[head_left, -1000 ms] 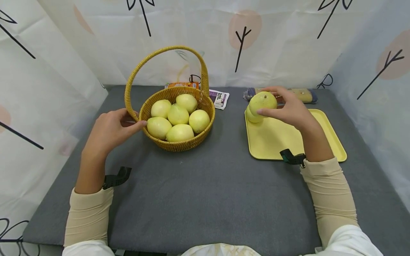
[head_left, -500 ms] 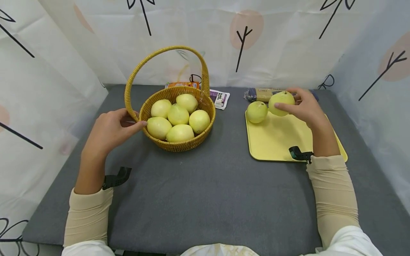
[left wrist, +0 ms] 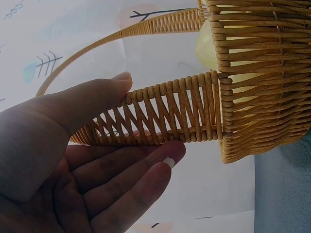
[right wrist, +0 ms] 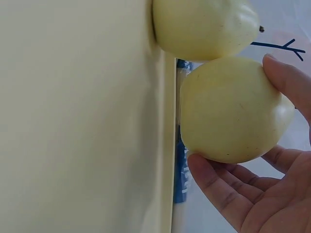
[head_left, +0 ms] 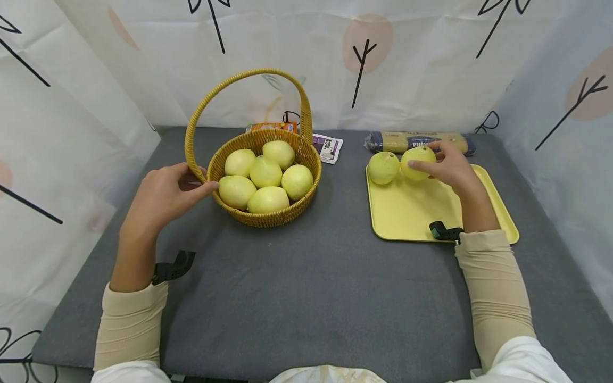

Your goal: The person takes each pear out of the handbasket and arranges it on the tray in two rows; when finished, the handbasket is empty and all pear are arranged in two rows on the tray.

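My left hand (head_left: 165, 194) holds the foot of the basket's arched handle (left wrist: 160, 111), thumb on one side and fingers on the other. The woven basket (head_left: 268, 219) stands upright with several pale yellow-green pears (head_left: 266, 171) in it. My right hand (head_left: 450, 167) grips another such pear (right wrist: 233, 111) between thumb and fingertips, low over the back edge of the yellow tray (head_left: 412, 213). Right beside it on the tray, at the back left corner, sits a second pear (head_left: 383, 168). In the right wrist view the two pears meet side by side.
Behind the tray lies a long clear packet of noodles (head_left: 397, 141) with blue ends. An orange packet (head_left: 273, 127) and a purple-and-white packet (head_left: 327, 148) lie behind the basket. Printed white curtains surround the grey table (head_left: 297, 298).
My right hand carried its pear rightward, away from above the corner pear, then slightly back left and down beside it. The left hand stays on the handle.
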Tool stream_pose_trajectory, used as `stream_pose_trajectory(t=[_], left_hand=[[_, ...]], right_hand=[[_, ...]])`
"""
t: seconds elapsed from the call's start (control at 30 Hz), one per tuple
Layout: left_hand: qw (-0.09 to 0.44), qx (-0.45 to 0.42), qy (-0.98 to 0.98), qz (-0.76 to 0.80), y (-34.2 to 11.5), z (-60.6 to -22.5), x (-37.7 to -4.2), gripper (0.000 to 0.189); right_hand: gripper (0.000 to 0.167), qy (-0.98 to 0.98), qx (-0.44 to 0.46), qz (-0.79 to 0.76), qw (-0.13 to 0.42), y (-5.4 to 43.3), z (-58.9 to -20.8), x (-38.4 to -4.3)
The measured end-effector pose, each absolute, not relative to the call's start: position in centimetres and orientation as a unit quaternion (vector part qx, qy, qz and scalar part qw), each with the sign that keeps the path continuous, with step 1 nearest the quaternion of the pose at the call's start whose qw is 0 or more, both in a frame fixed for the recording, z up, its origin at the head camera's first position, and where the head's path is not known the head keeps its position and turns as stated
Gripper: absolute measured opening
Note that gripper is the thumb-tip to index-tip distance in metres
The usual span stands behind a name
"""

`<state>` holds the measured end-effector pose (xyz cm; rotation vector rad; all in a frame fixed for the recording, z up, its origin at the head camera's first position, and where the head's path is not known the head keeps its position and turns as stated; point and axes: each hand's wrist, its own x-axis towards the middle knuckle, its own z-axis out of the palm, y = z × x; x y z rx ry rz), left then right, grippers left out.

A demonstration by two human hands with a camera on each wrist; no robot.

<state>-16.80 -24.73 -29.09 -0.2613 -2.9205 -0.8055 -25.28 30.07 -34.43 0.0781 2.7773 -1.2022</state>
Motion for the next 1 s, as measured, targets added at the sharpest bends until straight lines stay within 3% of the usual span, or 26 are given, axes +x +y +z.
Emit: stream_pose_trajectory(t=[0.37,1.0], left_hand=[[0.05,-0.086,-0.958,-0.268,-24.78,-29.13,-16.67,0.048],[0.053,-0.091,-0.958,-0.268,-24.73,-29.09,-16.63,0.046]], right_hand=[[0.104,0.912,0.046,-0.397,0.089,29.97,-35.04,-25.49],[0.102,0.901,0.04,-0.421,0.096,29.73,-35.46,-25.85]])
